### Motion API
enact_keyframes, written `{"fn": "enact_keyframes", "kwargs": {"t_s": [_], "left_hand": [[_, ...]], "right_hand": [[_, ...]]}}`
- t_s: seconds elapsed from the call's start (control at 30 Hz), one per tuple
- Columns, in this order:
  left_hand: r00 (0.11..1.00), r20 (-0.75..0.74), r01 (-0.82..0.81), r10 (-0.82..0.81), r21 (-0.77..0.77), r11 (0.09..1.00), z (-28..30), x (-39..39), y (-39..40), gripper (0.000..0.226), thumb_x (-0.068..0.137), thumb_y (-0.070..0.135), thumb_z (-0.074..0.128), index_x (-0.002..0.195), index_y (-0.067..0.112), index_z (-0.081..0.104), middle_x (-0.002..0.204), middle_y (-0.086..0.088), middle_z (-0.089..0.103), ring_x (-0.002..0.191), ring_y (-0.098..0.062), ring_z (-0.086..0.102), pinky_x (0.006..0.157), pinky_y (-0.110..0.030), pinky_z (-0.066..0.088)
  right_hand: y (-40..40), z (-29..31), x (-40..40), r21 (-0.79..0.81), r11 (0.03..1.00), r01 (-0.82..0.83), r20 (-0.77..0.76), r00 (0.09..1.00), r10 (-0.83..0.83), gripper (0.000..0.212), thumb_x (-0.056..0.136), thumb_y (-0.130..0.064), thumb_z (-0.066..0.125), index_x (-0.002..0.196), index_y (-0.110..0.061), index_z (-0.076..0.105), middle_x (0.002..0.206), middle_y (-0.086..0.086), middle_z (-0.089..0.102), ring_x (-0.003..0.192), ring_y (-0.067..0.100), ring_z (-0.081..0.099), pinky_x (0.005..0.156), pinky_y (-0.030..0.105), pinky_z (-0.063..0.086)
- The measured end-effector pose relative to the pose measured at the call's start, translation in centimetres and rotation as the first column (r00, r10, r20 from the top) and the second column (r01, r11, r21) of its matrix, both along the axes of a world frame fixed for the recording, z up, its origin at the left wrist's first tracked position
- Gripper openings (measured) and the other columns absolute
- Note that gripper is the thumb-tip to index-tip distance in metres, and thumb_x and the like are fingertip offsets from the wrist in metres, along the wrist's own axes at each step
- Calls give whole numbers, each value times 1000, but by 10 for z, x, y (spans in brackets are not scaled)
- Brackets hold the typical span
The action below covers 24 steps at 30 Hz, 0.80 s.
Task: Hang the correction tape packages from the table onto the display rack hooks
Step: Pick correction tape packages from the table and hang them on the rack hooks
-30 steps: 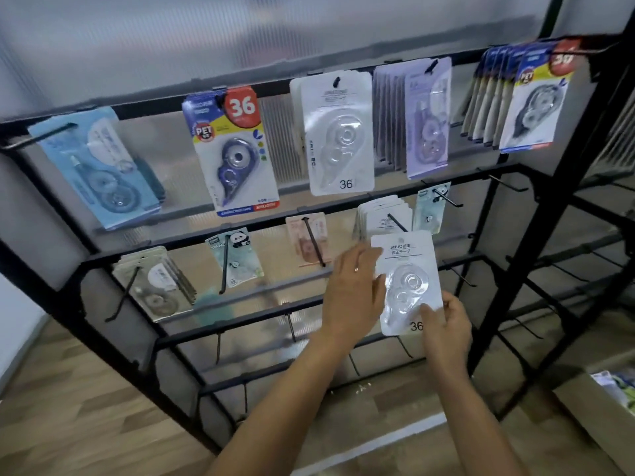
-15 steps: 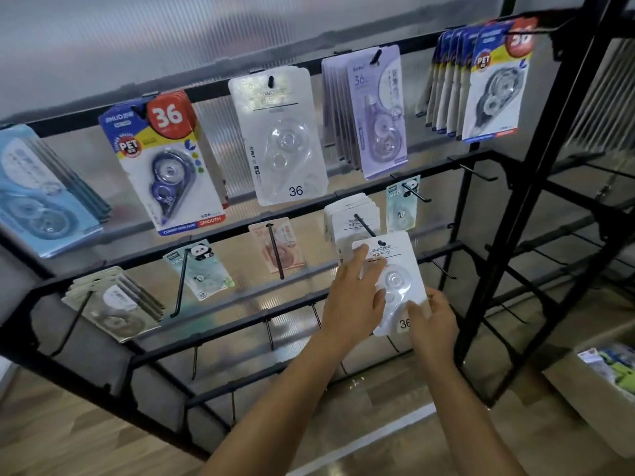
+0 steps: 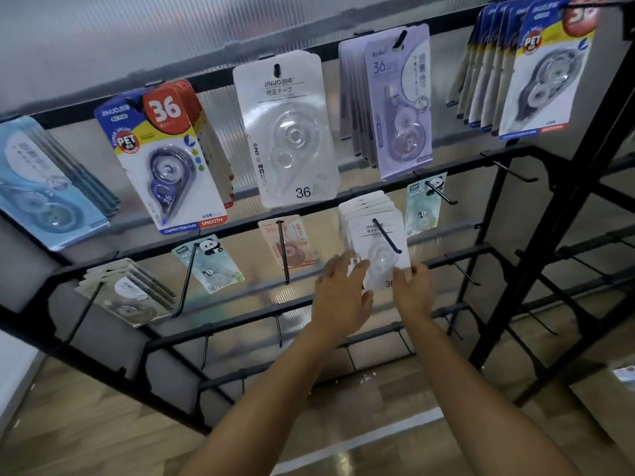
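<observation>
The right hand [image 3: 414, 293] pinches the lower right corner of a white pack [image 3: 379, 255], its grip closed on the card edge just beside the printed 36. The left hand [image 3: 342, 297] lies along the pack's lower left edge, fingers nearly straight and touching the card; whether the thumb is behind it cannot be told. The pack is threaded on a black hook [image 3: 386, 235] of the rack's second row, in front of a stack of like white packs [image 3: 364, 209], and the hook's upturned tip stands clear of its face.

Right of the stack hangs a panda pack [image 3: 424, 204] on its own hook, just beside it. Left, a pink pack [image 3: 292, 242] hangs well apart, and farther left a second panda pack [image 3: 209, 262]. The top row carries a large clear pack [image 3: 288, 132] directly above, a lilac bundle [image 3: 395, 101] and a blue-and-red pack [image 3: 165, 156].

Below the hands the rack [image 3: 488, 252] has bare rails and short free hooks [image 3: 462, 273]; to the right, past the black upright [image 3: 549, 207], the frame stands open.
</observation>
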<state>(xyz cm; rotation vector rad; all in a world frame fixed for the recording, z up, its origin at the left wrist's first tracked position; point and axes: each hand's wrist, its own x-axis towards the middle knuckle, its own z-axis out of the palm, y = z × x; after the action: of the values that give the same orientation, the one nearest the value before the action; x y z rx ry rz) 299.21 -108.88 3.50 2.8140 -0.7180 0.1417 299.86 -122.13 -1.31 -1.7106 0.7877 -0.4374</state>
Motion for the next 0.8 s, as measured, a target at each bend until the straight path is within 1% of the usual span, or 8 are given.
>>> {"fn": "enact_keyframes", "kwargs": {"t_s": [0.1, 0.17, 0.23, 0.3, 0.4, 0.57, 0.7, 0.8], "left_hand": [[999, -21, -32, 32, 10, 999, -8, -3, 9, 59, 94, 34, 53, 147, 20, 32, 157, -10, 20, 145, -31, 15, 116, -47, 24], [998, -39, -47, 47, 16, 999, -14, -7, 17, 59, 94, 35, 54, 147, 19, 31, 157, -11, 22, 145, -31, 16, 116, -44, 20], [994, -75, -77, 78, 14, 997, -20, -12, 29, 60, 93, 35, 55, 147, 21, 31, 155, -11, 23, 144, -30, 17, 115, -43, 23], [992, -82, -100, 101, 16, 995, -27, -20, 46, 60, 92, 34, 57, 146, 21, 33, 152, -9, 28, 141, -28, 23, 111, -41, 29], [984, -94, -156, 154, -19, 988, -36, -35, 80, 58, 91, 31, 59, 144, 20, 37, 149, -8, 35, 138, -26, 30, 109, -41, 33], [933, -136, -339, 332, -23, 941, -45, -73, 162, 55, 92, 31, 56, 143, 20, 36, 149, -7, 36, 138, -26, 29, 110, -41, 32], [858, -162, -499, 488, -37, 866, -46, -125, 248, 52, 95, 30, 48, 144, 21, 35, 150, -6, 34, 137, -26, 29, 107, -43, 34], [787, -171, -608, 593, -55, 792, -45, -180, 318, 49, 97, 30, 43, 145, 22, 36, 149, -5, 36, 135, -25, 32, 105, -42, 35]], "right_hand": [[11, -11, -8, -29, 999, 42, -69, 997, -44, 49, 91, -20, 60, 133, -1, 43, 132, 21, 46, 116, 37, 48, 92, 38, 42], [26, -21, -20, -39, 999, 13, -90, 996, -16, 51, 90, -17, 60, 135, -2, 40, 136, 20, 42, 121, 35, 45, 94, 40, 42], [46, -31, -33, -63, 995, -73, -100, 993, 67, 47, 91, -14, 59, 133, -4, 43, 136, 17, 42, 120, 32, 47, 91, 35, 43], [68, -37, -45, -117, 978, -170, -114, 981, 157, 41, 92, -13, 58, 130, -6, 47, 135, 14, 44, 120, 28, 48, 89, 28, 40], [107, -37, -58, -181, 940, -290, -126, 954, 270, 38, 92, -13, 56, 130, -10, 49, 135, 12, 46, 123, 25, 45, 95, 31, 40], [186, -25, -86, -301, 800, -519, -141, 854, 501, 38, 93, -13, 53, 130, -10, 49, 135, 10, 49, 126, 25, 42, 102, 33, 35], [269, -16, -118, -400, 610, -684, -141, 703, 697, 31, 90, -7, 52, 121, -4, 57, 126, 14, 56, 117, 28, 48, 95, 29, 35], [342, -8, -160, -444, 469, -764, -144, 577, 804, 29, 89, -7, 54, 118, -8, 60, 121, 12, 59, 113, 28, 51, 93, 32, 39]]}}
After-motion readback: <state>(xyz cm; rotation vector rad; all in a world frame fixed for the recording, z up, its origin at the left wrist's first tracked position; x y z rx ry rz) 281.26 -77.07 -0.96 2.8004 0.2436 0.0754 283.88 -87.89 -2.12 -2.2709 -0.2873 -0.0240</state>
